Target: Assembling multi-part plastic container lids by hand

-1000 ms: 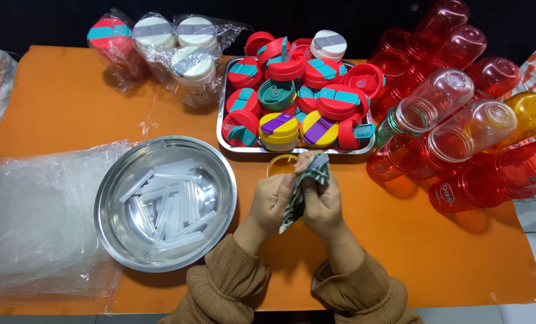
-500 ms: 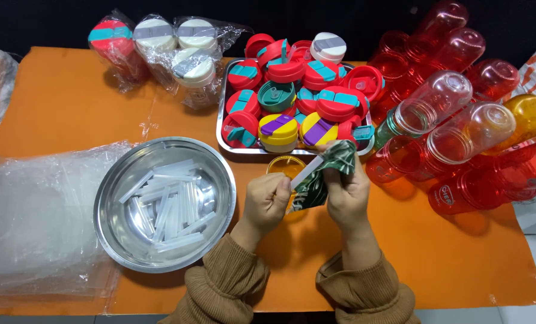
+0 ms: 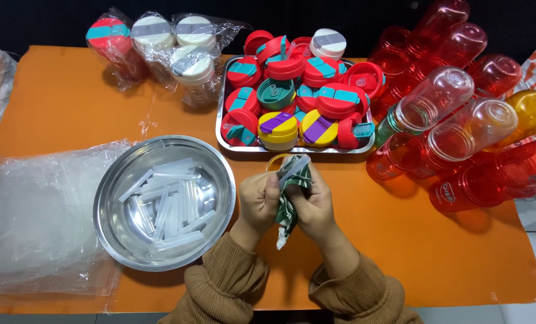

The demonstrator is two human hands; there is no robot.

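We judge the step in hand to be working a green and white cloth (image 3: 287,207) over a small part held above the counter (image 3: 69,102). Our left hand (image 3: 259,204) and right hand (image 3: 313,207) are both closed on the cloth, which is bunched between them, its tail hanging below the fingers. A grey piece (image 3: 293,166) shows at the top of the grip. The next move calls for a firm pinch and controlled turning. A steel bowl (image 3: 109,180) of clear strips (image 3: 166,204) sits just left; a tray (image 3: 220,129) of lids (image 3: 278,125) lies ahead.

Shiny metal bowl (image 3: 109,198); glossy plastic bottles (image 3: 460,129).
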